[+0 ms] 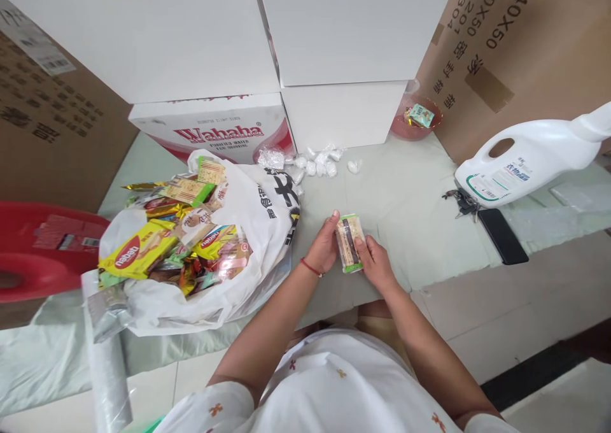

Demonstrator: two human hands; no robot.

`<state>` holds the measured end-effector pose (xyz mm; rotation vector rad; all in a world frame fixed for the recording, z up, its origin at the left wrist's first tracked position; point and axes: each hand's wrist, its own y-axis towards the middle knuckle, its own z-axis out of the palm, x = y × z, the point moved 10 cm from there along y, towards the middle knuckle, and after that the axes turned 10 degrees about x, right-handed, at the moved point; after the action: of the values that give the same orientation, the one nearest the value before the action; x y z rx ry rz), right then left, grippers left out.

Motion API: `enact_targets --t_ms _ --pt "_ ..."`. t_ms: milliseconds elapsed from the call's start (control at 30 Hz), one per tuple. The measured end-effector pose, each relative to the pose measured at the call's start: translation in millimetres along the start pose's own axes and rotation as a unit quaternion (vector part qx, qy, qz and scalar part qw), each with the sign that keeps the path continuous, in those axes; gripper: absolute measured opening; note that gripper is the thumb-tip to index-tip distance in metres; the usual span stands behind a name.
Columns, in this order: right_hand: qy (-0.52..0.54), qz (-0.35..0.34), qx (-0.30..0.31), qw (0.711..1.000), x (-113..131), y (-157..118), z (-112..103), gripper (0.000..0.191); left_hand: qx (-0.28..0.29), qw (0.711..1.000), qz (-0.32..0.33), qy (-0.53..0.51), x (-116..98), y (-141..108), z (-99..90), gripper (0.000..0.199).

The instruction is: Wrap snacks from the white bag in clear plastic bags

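Between my two hands is a wrapped snack packet [349,239] with green ends and a dark band down its pale front. My left hand [323,248], with a red cord at the wrist, closes on the packet's left edge, thumb along the side. From the right, my right hand [376,262] pinches it with the thumb on its lower front. Fingers behind the packet are hidden. Left of them a white plastic bag [252,229] gapes wide, full of mixed snacks, among them a yellow nabati packet [138,248] and a similar green-ended packet [184,190].
Clear crumpled plastic bundles [319,163] lie by the Wahaha box [214,127]. A pink bowl [414,127] with wrapped pieces stands at the back right. Farther right are a white jug [520,156], keys [462,204] and a phone [503,235]. A red plastic object [28,261] sits left.
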<state>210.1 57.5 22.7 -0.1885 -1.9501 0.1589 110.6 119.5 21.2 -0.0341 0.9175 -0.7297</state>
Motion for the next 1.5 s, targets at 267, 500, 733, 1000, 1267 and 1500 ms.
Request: enact_targets --t_ms 267,500,733,1000,1267,1500 --pt "0.224 0.018 0.042 0.973 -7.4 -4.7 5.4 0.047 -0.032 0.999 0.012 -0.023 2.1 6.9 1.7 0.052" --pt "0.403 0.041 -0.002 0.914 -13.3 -14.2 -2.9 0.042 -0.011 0.998 0.026 -0.056 9.2 13.1 -3.9 0.054" --pt "0.562 0.088 0.009 0.822 -29.0 -12.8 -2.8 0.031 0.080 0.990 0.116 0.006 -21.2 9.0 3.6 0.038" --pt "0.616 0.120 0.046 0.777 -33.1 -17.3 3.7 0.030 0.070 0.979 0.134 0.138 -33.6 9.6 4.0 0.049" --pt "0.568 0.065 -0.038 0.820 -29.7 -12.0 -12.2 0.035 -0.001 0.946 0.165 0.279 -31.2 1.4 7.2 0.021" --pt "0.268 -0.029 -0.082 0.960 -3.4 -9.8 -25.1 0.043 0.010 0.967 0.152 0.206 -12.9 -7.3 23.1 0.038"
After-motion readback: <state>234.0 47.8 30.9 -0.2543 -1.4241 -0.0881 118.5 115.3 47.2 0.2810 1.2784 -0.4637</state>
